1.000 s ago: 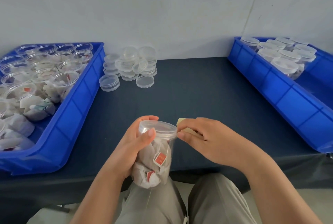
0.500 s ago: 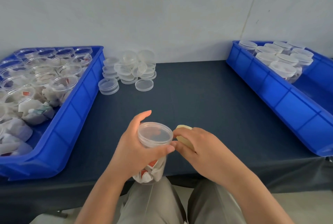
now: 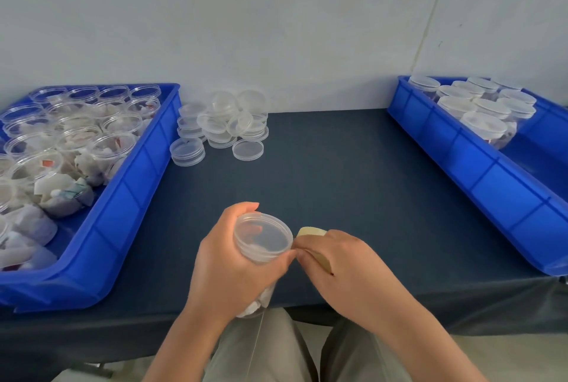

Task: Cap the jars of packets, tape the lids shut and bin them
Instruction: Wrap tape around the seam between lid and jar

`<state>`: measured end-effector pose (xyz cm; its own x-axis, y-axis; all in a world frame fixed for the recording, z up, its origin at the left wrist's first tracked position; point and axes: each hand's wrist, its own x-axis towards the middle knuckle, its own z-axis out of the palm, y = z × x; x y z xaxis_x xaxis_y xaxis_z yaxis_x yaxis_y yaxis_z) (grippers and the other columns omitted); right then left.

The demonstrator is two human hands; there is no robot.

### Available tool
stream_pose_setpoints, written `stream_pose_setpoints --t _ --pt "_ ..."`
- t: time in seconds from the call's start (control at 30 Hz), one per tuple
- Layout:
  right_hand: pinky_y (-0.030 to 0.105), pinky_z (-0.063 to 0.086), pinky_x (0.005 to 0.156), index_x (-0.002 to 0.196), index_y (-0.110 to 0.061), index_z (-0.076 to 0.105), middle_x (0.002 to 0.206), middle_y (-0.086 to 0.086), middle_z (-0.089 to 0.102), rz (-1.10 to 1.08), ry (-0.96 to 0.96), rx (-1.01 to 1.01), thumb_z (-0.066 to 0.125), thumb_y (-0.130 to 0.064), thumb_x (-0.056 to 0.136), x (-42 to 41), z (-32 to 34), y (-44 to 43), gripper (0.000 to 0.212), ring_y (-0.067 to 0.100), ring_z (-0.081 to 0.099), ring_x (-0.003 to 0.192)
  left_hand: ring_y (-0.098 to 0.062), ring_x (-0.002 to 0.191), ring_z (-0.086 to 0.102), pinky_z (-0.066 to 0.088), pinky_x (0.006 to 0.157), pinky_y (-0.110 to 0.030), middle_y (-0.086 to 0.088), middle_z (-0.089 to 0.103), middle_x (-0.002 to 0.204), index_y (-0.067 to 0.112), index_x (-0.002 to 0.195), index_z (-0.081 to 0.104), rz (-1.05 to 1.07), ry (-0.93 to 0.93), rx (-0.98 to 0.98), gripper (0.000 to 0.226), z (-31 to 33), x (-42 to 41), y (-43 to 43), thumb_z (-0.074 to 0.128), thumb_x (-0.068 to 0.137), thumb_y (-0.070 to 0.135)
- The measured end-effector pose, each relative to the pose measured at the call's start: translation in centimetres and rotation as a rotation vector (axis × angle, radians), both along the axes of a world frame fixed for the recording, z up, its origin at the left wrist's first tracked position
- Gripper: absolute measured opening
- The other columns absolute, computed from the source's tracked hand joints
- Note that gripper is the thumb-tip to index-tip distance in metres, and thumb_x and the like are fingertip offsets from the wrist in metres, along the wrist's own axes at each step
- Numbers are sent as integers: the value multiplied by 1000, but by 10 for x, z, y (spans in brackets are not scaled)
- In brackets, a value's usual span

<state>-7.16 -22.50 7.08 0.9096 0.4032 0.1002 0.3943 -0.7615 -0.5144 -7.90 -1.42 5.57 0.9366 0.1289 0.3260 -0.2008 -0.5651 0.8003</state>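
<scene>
Tipped towards the camera since a second ago, the jar (image 3: 260, 255) now shows its clear lid (image 3: 264, 235) almost face-on rather than its packet-filled side. It is held in the air at lower centre, just over the near edge of the dark table (image 3: 338, 179). The left hand (image 3: 227, 271) is wrapped round the jar's body, thumb lying under the rim. The right hand (image 3: 347, 268) is curled round a tan roll of tape (image 3: 311, 232), its fingertips meeting that thumb at the lid's right edge. The tape end seems to be going onto the rim; with nothing bracing the jar, the strip could go on skewed and miss the seam, or lift if the thumb lets go early. The strip itself cannot be made out, and the left hand hides most of the jar. Loose lids (image 3: 224, 126) are heaped at upper centre-left. Open jars (image 3: 116, 148) fill the left bin (image 3: 129, 206), cut off by the frame, and capped jars (image 3: 485, 117) stand in the right bin (image 3: 479, 179).
</scene>
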Motion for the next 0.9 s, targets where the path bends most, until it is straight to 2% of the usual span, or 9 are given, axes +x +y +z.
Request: stream_pose_setpoints --t 0.13,0.2,0.33,0.43,0.53,0.63,0.73,0.8,0.9 --pt "38 56 71 106 -39 66 87 -12 59 -120 -38 -21 43 -37 109 -3 -11 9 23 15 58 82 20 110 54 40 75 4 36 61 116 50 129 50 91 -21 132 87 1 -4 -14 79 55 85" --pt "37 56 71 109 -39 67 90 -12 61 -165 -36 -30 44 -36 108 -2 -11 12 24 16 60 83 20 105 54 38 71 1 33 61 113 48 127 52 119 -21 164 84 3 -3 -18 76 56 86" --pt "29 54 61 111 -44 66 92 -15 60 -202 -66 -83 42 -39 108 4 -14 16 25 14 60 78 6 92 58 39 73 -6 27 64 107 42 115 57 118 -64 243 69 12 -2 -18 76 61 79" --pt "32 49 55 101 -41 59 89 -10 56 -272 -88 -130 42 -38 106 16 -15 20 19 14 59 71 1 89 63 46 70 -10 24 68 103 37 110 62 97 -84 164 65 24 -11 -19 83 59 71" --pt "39 56 65 94 -29 51 100 5 59 -461 -39 -271 40 -26 107 55 -18 -6 18 31 63 81 -7 94 74 54 72 -15 16 74 111 35 119 63 -133 -47 -17 79 29 -43 -42 91 50 61" --pt "39 54 69 118 -29 63 108 9 62 -468 -56 -297 41 -26 113 78 -24 -41 22 28 63 86 -4 109 72 50 84 -9 18 73 117 48 131 56 -183 1 -145 87 31 -54 -46 90 52 58" --pt "31 44 72 138 -39 61 109 -1 55 -346 -117 -250 41 -38 113 73 -43 -40 31 20 58 90 2 111 67 51 85 -17 25 71 115 50 128 56 -40 39 -260 82 27 -32 -19 84 53 63" --pt "27 43 78 153 -43 48 109 -4 52 -277 -143 -264 41 -42 113 64 -57 -30 41 17 56 94 6 109 65 50 87 -23 30 67 117 50 129 58 54 71 -315 83 26 -19 -5 82 51 67" --pt "33 46 89 165 -43 24 114 -4 55 -222 -173 -354 37 -46 112 57 -73 -17 55 18 54 98 6 109 65 53 87 -28 30 66 119 54 127 61 87 99 -422 78 25 -9 0 80 53 69"
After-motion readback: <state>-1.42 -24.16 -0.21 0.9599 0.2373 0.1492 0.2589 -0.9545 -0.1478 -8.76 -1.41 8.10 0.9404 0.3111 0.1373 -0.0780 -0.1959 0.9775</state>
